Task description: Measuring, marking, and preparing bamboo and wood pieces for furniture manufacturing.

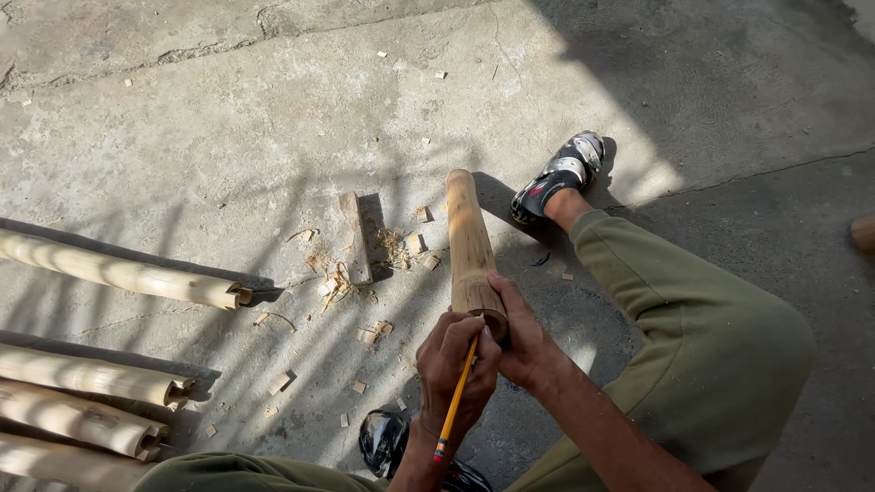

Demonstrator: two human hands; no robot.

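A short pale bamboo piece (469,241) stands tilted, its far end on the concrete floor (228,137) and its near end raised toward me. My right hand (527,344) wraps around that near end from the right side. My left hand (453,360) grips a yellow pencil (456,401) whose tip touches the cut rim of the bamboo; the pencil's red end points back toward me. Both hands touch each other at the bamboo's end.
Several long bamboo poles (118,271) lie at the left. A small wood block (355,239) and scattered shavings (337,287) lie beside the bamboo piece. My sandalled feet (558,178) rest on the floor, and my green-trousered knee (711,337) sits at right.
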